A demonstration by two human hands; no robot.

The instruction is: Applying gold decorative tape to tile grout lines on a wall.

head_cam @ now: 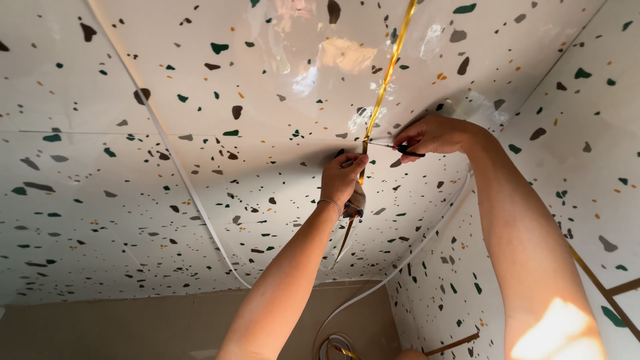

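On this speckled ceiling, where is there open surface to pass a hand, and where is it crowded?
Free: the broad panel between the white trim strip and the gold strip, and the panel right of the right hand. Crowded: the seam where the left hand pinches the gold strip and the right hand holds small scissors against it.

glossy white panels (200, 60) speckled with dark green, brown and orange flecks are covering the ceiling overhead and are running down onto the wall (587, 113) at the right. a thin white trim strip (180, 173) is curving across the ceiling towards the far edge. a plain beige wall (133, 327) is showing below the panels at the bottom left. soft daylight is glaring off the shiny surface near the top centre, and a warm patch of sun is falling at the lower right.
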